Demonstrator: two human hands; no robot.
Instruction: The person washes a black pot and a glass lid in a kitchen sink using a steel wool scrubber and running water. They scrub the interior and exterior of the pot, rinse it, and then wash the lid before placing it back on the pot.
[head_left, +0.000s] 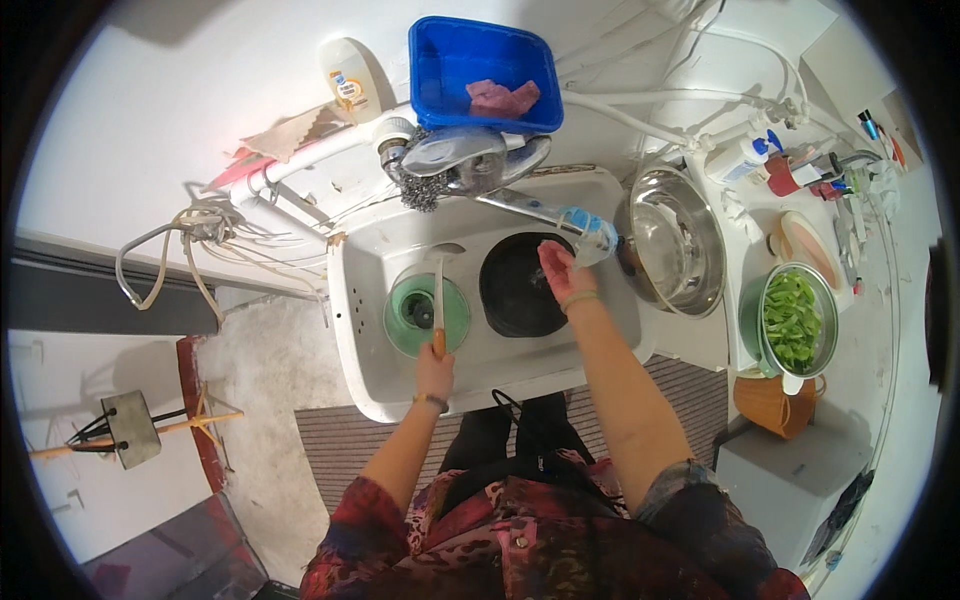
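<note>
My left hand (435, 367) grips a knife (439, 300) by its wooden handle. The blade points away from me, above a green bowl-like vessel (401, 334) with a dark round centre, in the left part of the white sink (495, 375). My right hand (574, 277) is raised over a round black pan or basin (517, 315) in the sink, just below the tap's spout end (592, 232), which is wrapped in blue and clear plastic. Its finger area looks reddish-pink; whether it holds something is not clear. Water appears to glint in the black vessel.
A blue plastic tub (420, 90) with a pink cloth (502, 99) stands behind the tap. To the right are a steel bowl (679, 240) tilted on its side and a pot (750, 322) of cut greens (791, 319). Behind the sink stands a bottle (351, 82).
</note>
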